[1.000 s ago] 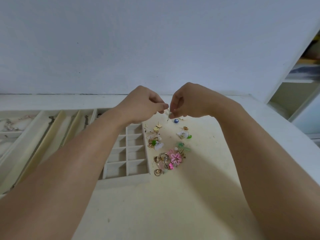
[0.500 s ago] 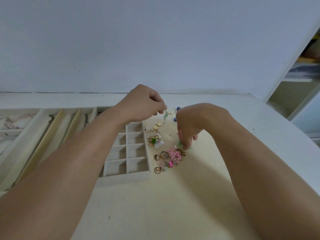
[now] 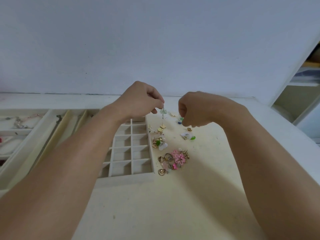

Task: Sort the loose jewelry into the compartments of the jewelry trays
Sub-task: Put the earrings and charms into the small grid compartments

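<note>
Near the middle of the frame the left hand (image 3: 140, 99) pinches a pale green dangling earring (image 3: 163, 113) between thumb and fingers, above the top right corner of the grid tray (image 3: 130, 149), while the right hand (image 3: 192, 110) curls its fingers on a small green piece (image 3: 181, 119), mostly hidden. Below them, loose jewelry (image 3: 173, 153) with a pink flower piece (image 3: 179, 157) lies on the cream counter (image 3: 155, 205) just right of the tray. Long-slot trays (image 3: 43, 135) holding chains fill the left edge; no writing is legible.
</note>
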`<state>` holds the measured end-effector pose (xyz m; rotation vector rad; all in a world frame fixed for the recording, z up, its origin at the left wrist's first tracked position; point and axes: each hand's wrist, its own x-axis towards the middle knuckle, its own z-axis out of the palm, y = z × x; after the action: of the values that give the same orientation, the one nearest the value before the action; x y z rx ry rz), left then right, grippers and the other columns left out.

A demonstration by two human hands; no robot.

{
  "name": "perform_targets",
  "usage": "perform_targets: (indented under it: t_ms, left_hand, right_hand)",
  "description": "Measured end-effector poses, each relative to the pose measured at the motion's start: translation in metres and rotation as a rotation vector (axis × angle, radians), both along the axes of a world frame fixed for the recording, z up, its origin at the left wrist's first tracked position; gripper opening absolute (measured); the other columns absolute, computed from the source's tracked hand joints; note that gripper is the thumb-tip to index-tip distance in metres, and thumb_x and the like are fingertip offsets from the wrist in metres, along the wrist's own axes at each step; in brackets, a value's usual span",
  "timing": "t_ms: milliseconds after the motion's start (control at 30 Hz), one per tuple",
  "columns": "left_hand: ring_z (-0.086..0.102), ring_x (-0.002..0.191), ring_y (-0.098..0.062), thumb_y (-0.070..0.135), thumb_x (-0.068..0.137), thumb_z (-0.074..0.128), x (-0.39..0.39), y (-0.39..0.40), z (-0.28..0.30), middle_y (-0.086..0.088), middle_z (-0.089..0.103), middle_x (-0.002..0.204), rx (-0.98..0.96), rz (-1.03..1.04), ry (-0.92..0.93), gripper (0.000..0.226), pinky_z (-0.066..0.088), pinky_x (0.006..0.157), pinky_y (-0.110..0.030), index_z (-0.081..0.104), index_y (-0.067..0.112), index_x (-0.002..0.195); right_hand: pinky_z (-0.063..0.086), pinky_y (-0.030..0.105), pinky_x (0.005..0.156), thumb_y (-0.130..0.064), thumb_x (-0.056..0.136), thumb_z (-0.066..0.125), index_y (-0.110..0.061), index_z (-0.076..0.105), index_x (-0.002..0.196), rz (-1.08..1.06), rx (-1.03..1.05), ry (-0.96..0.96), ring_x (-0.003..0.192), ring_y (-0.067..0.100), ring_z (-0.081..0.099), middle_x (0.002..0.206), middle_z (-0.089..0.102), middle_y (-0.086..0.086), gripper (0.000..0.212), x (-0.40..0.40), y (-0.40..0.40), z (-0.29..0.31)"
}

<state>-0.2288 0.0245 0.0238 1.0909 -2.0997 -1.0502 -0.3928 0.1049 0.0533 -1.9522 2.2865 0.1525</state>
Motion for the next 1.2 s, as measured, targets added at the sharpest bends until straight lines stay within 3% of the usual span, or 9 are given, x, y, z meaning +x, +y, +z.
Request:
perform_targets:
  t_ms: [133, 300, 400, 633, 767, 833, 933, 1033, 1200]
  left_hand:
    - [0.068, 0.059, -0.002, 0.010, 0.085, 0.072, 0.008, 0.001, 0.005, 0.005, 0.075, 0.076, 0.000, 0.015, 0.014, 0.008, 0.051, 0.060, -0.022, 0.076, 0.017, 0.087]
    - [0.063, 0.060, -0.007, 0.007, 0.086, 0.065, 0.028, 0.001, 0.008, 0.005, 0.072, 0.071, 0.007, 0.004, -0.016, 0.020, 0.052, 0.054, -0.015, 0.078, 0.021, 0.085]
    - [0.058, 0.052, -0.002, 0.007, 0.088, 0.065, 0.043, 0.000, 0.013, 0.007, 0.069, 0.062, -0.009, -0.041, -0.060, 0.023, 0.041, 0.044, -0.009, 0.080, 0.024, 0.084]
    - [0.057, 0.055, -0.005, 0.014, 0.090, 0.068, 0.084, -0.008, 0.014, 0.006, 0.068, 0.061, -0.068, -0.046, -0.106, 0.019, 0.048, 0.060, -0.023, 0.080, 0.029, 0.087]
    - [0.070, 0.068, -0.005, 0.015, 0.090, 0.070, 0.102, -0.015, 0.013, 0.006, 0.073, 0.072, -0.101, 0.024, -0.096, 0.017, 0.052, 0.070, -0.024, 0.080, 0.028, 0.087]
    - [0.071, 0.073, -0.005, 0.016, 0.089, 0.072, 0.109, -0.021, 0.012, 0.004, 0.075, 0.081, -0.120, 0.073, -0.070, 0.015, 0.050, 0.068, -0.022, 0.080, 0.029, 0.087]
    - [0.066, 0.067, 0.006, 0.016, 0.089, 0.073, 0.112, -0.027, 0.010, 0.007, 0.074, 0.081, -0.141, 0.138, -0.027, 0.012, 0.047, 0.058, -0.017, 0.079, 0.027, 0.089]
    - [0.065, 0.065, 0.009, 0.015, 0.090, 0.073, 0.110, -0.031, 0.009, 0.009, 0.074, 0.082, -0.152, 0.160, 0.010, 0.011, 0.041, 0.051, -0.005, 0.079, 0.024, 0.090]
    - [0.066, 0.072, 0.001, 0.016, 0.090, 0.072, 0.109, -0.034, 0.008, 0.008, 0.073, 0.084, -0.177, 0.200, 0.038, 0.012, 0.035, 0.048, -0.001, 0.077, 0.026, 0.087]
  right_hand:
    - [0.043, 0.023, 0.057, -0.010, 0.084, 0.066, -0.028, 0.062, 0.084, 0.090, -0.198, -0.157, 0.075, 0.009, 0.062, 0.089, 0.067, -0.010, 0.019, -0.003, 0.003, 0.007]
    - [0.053, 0.017, 0.061, -0.011, 0.089, 0.068, -0.034, 0.070, 0.086, 0.189, -0.333, -0.332, 0.070, 0.000, 0.066, 0.086, 0.070, -0.017, 0.024, 0.004, 0.002, 0.012]
    - [0.057, 0.021, 0.066, -0.009, 0.089, 0.070, -0.031, 0.071, 0.091, 0.222, -0.381, -0.422, 0.072, 0.002, 0.066, 0.085, 0.071, -0.016, 0.023, 0.016, -0.002, 0.011]
    - [0.048, 0.012, 0.065, -0.011, 0.089, 0.073, -0.031, 0.075, 0.095, 0.270, -0.337, -0.373, 0.078, -0.003, 0.064, 0.088, 0.071, -0.018, 0.020, 0.043, -0.020, 0.003]
    - [0.044, 0.002, 0.059, -0.012, 0.088, 0.075, -0.031, 0.080, 0.096, 0.299, -0.317, -0.318, 0.069, -0.010, 0.060, 0.071, 0.063, -0.023, 0.021, 0.061, -0.036, -0.004]
    - [0.045, 0.002, 0.057, -0.010, 0.087, 0.076, -0.029, 0.081, 0.098, 0.300, -0.297, -0.312, 0.064, -0.012, 0.060, 0.065, 0.061, -0.023, 0.022, 0.070, -0.045, -0.006]
    - [0.055, 0.014, 0.057, -0.009, 0.085, 0.077, -0.026, 0.081, 0.095, 0.282, -0.291, -0.331, 0.066, 0.002, 0.068, 0.070, 0.071, -0.016, 0.020, 0.081, -0.059, -0.010]
    - [0.044, 0.008, 0.050, -0.009, 0.084, 0.077, -0.023, 0.081, 0.093, 0.281, -0.306, -0.341, 0.070, 0.008, 0.070, 0.073, 0.074, -0.012, 0.017, 0.087, -0.069, -0.017]
    - [0.042, 0.013, 0.061, -0.013, 0.084, 0.078, -0.024, 0.081, 0.091, 0.299, -0.289, -0.272, 0.076, 0.003, 0.065, 0.072, 0.067, -0.016, 0.014, 0.090, -0.078, -0.028]
